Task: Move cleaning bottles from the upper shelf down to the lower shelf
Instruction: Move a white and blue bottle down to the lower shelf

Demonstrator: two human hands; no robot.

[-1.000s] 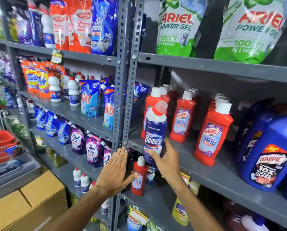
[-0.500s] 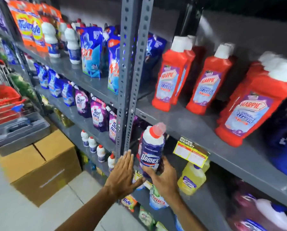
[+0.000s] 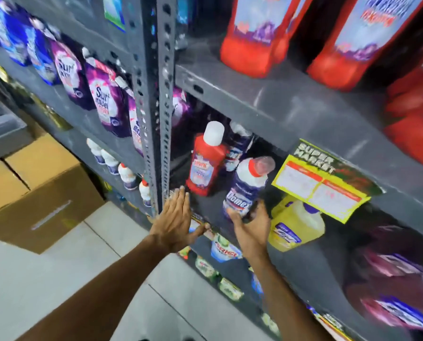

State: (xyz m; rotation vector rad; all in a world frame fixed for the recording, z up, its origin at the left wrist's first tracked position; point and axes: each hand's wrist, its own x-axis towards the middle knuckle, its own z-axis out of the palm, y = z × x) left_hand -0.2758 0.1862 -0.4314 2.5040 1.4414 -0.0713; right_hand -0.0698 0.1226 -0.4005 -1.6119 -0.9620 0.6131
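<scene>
My right hand (image 3: 251, 226) grips the base of a blue-and-white Domex bottle (image 3: 247, 187) with a red-ringed translucent cap, tilted, at the front of the lower shelf (image 3: 208, 205). Behind it on that shelf stand a small red Harpic bottle (image 3: 205, 163) and another blue Domex bottle (image 3: 237, 146), partly hidden. My left hand (image 3: 174, 221) is flat and open, its fingers against the grey perforated upright (image 3: 156, 119) at the lower shelf's front edge. Large red Harpic bottles (image 3: 257, 38) stand on the upper shelf (image 3: 279, 102).
A yellow price tag (image 3: 321, 185) hangs from the upper shelf edge above a yellow jug (image 3: 294, 225). Purple Surf Excel pouches (image 3: 107, 104) and small white bottles (image 3: 112, 161) fill the left bay. Cardboard boxes (image 3: 38, 188) sit on the tiled floor at left.
The view has tilted down and moved closer. My right hand has lowered the Domex bottle from the upper shelf's height to the lower shelf. My left hand has stayed by the upright.
</scene>
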